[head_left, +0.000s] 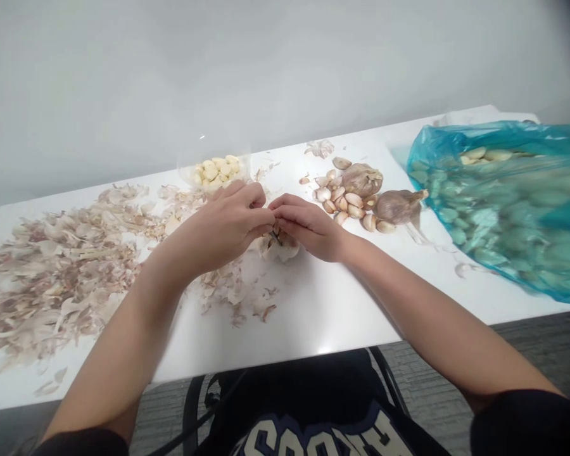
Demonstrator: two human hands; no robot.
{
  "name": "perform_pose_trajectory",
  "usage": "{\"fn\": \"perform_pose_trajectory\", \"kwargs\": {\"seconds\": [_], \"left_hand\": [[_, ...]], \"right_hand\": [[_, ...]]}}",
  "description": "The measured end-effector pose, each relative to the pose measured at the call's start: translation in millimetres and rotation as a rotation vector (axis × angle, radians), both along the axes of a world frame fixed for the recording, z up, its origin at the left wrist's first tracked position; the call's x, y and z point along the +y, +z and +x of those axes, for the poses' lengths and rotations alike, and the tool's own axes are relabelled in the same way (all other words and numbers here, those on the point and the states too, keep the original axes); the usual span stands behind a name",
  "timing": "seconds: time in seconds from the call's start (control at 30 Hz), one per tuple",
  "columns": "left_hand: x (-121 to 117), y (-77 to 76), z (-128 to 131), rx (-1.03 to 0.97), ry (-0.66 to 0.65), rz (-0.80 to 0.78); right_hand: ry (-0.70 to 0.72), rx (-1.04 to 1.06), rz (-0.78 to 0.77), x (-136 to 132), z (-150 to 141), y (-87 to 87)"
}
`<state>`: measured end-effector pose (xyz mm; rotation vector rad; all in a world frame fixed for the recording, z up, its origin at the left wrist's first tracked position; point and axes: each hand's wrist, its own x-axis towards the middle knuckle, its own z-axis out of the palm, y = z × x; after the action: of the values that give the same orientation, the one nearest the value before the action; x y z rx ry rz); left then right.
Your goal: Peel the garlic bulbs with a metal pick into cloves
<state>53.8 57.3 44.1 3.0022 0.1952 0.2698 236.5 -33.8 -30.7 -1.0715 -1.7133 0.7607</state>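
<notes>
Two grips meet over one partly peeled garlic bulb [282, 248] on the white tabletop [323, 310]; the left grip [228, 221] and the right grip [306, 225] are both curled nearly closed, pinching at the top of the bulb, which sits directly beneath them and touches their fingers; their fingertips are mostly hidden. We count two whole bulbs [361, 180] just right of the grips, beside roughly a dozen unpeeled cloves [342, 202]; one blue plastic bag [503, 202] of garlic lies further right; one clear bowl [213, 170] of peeled cloves stands ahead; one broad heap of papery skins [61, 272] spreads left.
</notes>
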Motion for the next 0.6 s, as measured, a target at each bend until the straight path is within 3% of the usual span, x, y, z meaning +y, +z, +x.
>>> {"fn": "perform_pose_trajectory", "kwargs": {"seconds": [0.6], "left_hand": [[-4.1,5.3,-1.3,0.037,0.011,0.050]], "right_hand": [[0.004,-0.024,0.023,-0.3,0.3,1.0]]}}
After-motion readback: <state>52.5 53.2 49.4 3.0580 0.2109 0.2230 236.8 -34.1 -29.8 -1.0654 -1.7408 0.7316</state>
